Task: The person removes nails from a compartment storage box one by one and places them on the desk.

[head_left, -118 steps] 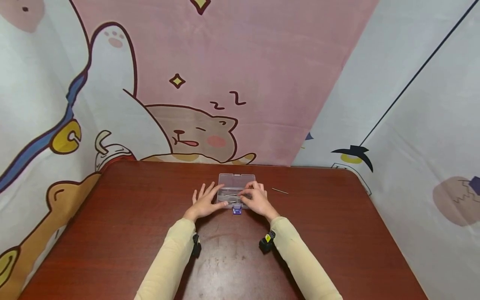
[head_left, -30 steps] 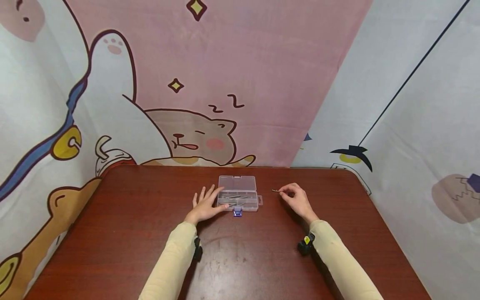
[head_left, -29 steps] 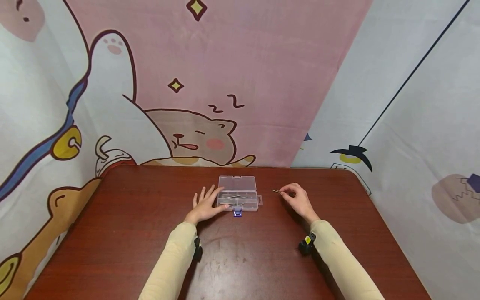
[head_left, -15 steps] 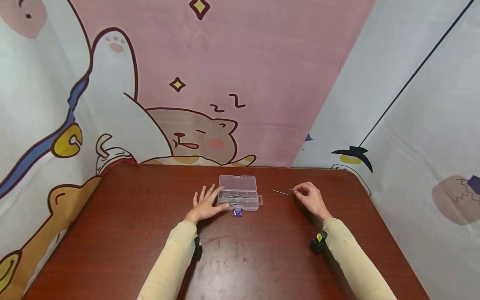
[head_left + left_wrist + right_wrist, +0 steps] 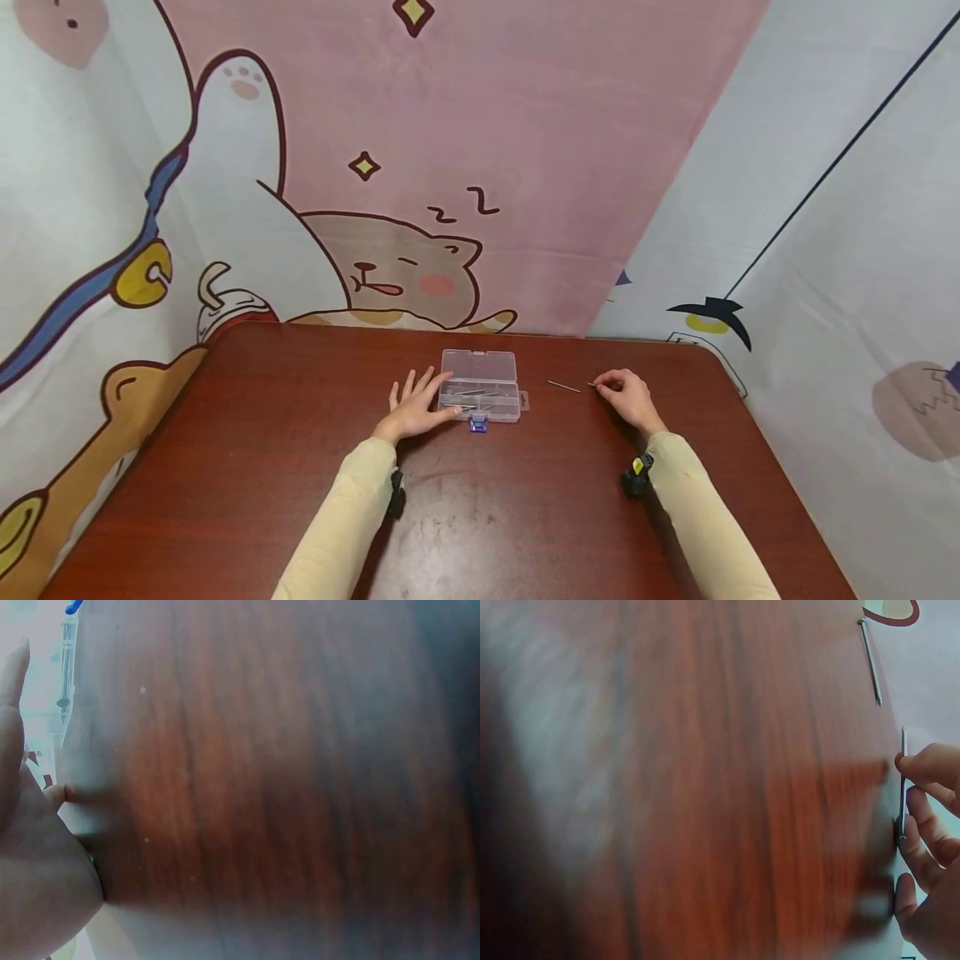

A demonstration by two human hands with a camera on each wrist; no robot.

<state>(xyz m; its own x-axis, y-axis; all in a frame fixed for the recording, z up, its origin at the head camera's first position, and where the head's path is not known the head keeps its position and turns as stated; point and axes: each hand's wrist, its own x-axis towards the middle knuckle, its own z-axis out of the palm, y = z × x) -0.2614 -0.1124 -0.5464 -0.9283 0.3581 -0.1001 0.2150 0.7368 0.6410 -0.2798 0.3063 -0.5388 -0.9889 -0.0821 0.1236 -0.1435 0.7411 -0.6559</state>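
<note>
My left hand [image 5: 415,410] rests spread against the left side of a clear plastic box [image 5: 512,413], index finger by the hinge and thumb at the front edge. The box lies with its lid [image 5: 480,365] folded back; several metal nails [image 5: 470,392] are in its compartments. Right of the box, one nail [image 5: 564,387] lies on the table. Beyond that, my right hand [image 5: 628,400] pinches another nail [image 5: 903,795] between thumb and fingers, low over the tabletop. The right wrist view shows its head pointing downward in the picture; whether it touches the table I cannot tell.
A blue latch [image 5: 478,424] sticks out from the box's front, and a clear hanging tab [image 5: 524,401] from its right side. The dark red-brown wooden table [image 5: 480,517] ends at a cartoon-printed cloth wall [image 5: 525,167] at the back and sides.
My right hand, over the box in the earliest frame, has moved right with a nail, past the nail lying on the table. The left hand has stayed on the box.
</note>
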